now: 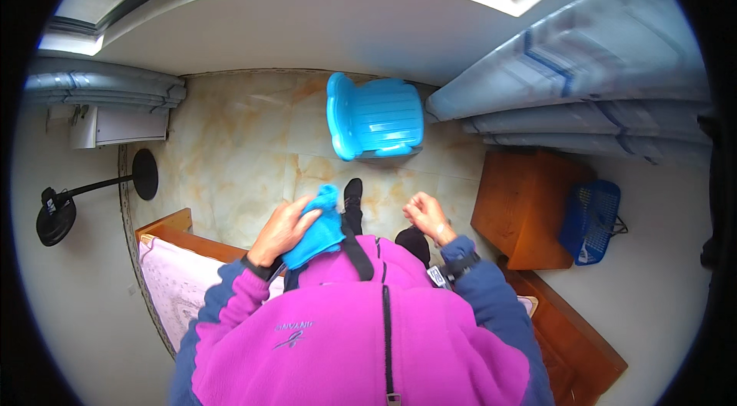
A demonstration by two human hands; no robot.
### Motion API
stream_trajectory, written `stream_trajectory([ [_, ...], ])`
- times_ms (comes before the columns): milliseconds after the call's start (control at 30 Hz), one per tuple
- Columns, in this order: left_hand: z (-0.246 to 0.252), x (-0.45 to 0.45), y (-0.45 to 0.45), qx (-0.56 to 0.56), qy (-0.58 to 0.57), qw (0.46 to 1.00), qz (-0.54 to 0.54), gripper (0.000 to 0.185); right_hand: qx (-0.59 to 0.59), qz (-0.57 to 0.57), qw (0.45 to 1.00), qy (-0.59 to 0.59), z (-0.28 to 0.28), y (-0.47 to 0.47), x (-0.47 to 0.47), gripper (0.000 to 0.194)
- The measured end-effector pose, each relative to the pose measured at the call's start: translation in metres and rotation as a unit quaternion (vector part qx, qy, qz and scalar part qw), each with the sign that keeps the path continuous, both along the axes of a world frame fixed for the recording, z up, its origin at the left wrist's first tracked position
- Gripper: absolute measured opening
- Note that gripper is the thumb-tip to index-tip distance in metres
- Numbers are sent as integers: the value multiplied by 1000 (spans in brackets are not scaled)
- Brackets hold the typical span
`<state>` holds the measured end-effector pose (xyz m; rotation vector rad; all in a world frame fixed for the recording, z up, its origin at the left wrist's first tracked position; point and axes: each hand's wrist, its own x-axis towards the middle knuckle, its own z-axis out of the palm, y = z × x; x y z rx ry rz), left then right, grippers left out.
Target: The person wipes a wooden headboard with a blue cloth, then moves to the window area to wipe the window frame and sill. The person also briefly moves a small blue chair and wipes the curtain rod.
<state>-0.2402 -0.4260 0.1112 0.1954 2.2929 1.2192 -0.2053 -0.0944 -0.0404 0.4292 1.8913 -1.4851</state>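
Note:
My left hand (283, 227) grips a bright blue cloth (320, 233), which hangs down in front of my pink jacket. Its fingers fold over the cloth's upper edge. To the other side, my right hand (425, 213) is held in the air with curled fingers, and nothing shows in it. Ahead of both hands, a light blue plastic chair (386, 118) stands on the marbled floor tiles (242, 135), apart from either hand.
At right, a wooden cabinet (506, 204) bears a blue plastic basket (590, 221). A bed with a pink sheet (178, 279) lies at left, near a black stand with a round base (145, 174). Long curtains (576, 66) hang by the window.

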Motion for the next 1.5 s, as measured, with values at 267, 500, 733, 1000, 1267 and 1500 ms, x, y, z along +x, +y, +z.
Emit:
stream_trajectory([
  [267,-34,67,-57,-82,-122,985,94,27,208,148,956,146,-108,-168,-111,52],
  [500,-50,106,-41,-63,-246,955,156,32,339,170,915,140,-182,-220,-141,69],
  [733,-58,104,-40,-103,-261,948,153,31,323,179,920,132,-226,-204,-113,86],
  [1000,-59,94,-27,-97,-225,963,114,31,399,197,894,57,-227,-22,6,61],
  [1267,-62,74,0,-157,-224,962,1,31,652,88,750,-77,-233,171,60,51],
  [1500,-52,53,18,-165,-204,963,-60,35,-102,-582,782,-197,-226,167,104,63],
])
